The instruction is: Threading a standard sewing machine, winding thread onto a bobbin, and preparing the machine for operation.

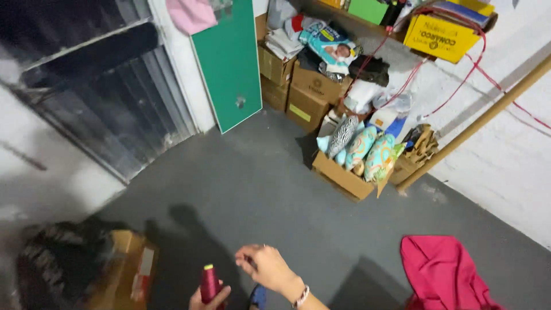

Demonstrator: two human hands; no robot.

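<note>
The left hand (208,297) wraps its fingers around a dark red cone-shaped spool of thread with a yellow-green tip (208,283), holding it upright. Just beside it to the right, the right hand (268,267) has its fingertips pinched together; any thread there is too fine to see. Further right lies a crumpled pink cloth (442,275).

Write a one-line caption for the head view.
Left hand holds a maroon thread cone; right hand pinches beside it above grey floor.

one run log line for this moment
left hand: holds maroon thread cone | right hand: pinched, beside cone | floor: pink cloth
</note>
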